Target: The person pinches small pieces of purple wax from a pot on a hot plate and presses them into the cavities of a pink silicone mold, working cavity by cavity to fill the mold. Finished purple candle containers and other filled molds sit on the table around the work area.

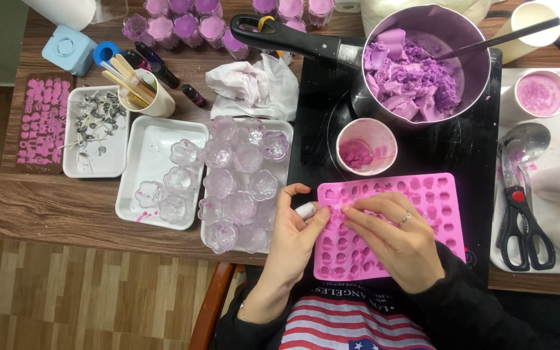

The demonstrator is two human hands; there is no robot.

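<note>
Your left hand rested at the left edge of the pink silicone mould, its grip closed around a small white piece pinched between thumb and fingers. Your right hand lay flat on the mould, fingers spread and pressing down on its cavities, holding nothing; a ring showed on one finger. The mould sat at the near edge of the desk, partly on the black hob, just in front of you.

Just behind the mould stood a paper cup smeared with pink. Behind that, a steel pot held chunks of purple wax, with its black handle pointing left. To the left of your left hand, a white tray carried clear flower-shaped glass holders, and a second tray beside it held a few more. On the right, scissors and a spoon lay on another white tray.
</note>
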